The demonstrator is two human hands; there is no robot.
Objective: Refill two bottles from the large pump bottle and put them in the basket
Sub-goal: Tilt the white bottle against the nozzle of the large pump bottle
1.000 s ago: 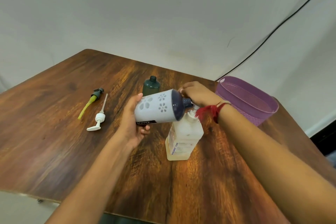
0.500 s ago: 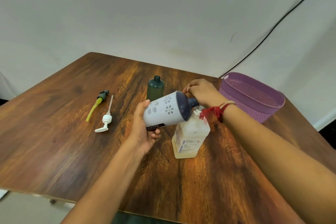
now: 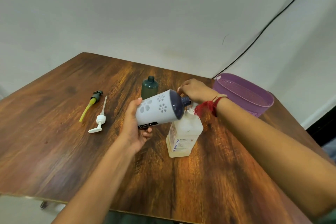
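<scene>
My left hand (image 3: 135, 131) grips a white bottle with flower cut-outs and a dark blue top (image 3: 160, 110), tilted almost sideways with its open neck pointing right. That neck sits at the pump head of the large translucent pump bottle (image 3: 184, 133), which stands on the wooden table (image 3: 54, 132). My right hand (image 3: 195, 90) rests on top of the pump head, fingers curled over it; the pump head is mostly hidden. Just behind the white bottle, a dark green bottle (image 3: 149, 87) stands upright without a cap. The purple basket (image 3: 243, 94) sits at the table's far right.
A dark pump cap with a yellow tube (image 3: 91, 104) and a white pump cap with a clear tube (image 3: 100, 120) lie on the table to the left. A black cable (image 3: 263, 31) runs down the wall behind the basket.
Both hands and the two bottles keep the same pose. Only my viewpoint has shifted a little.
</scene>
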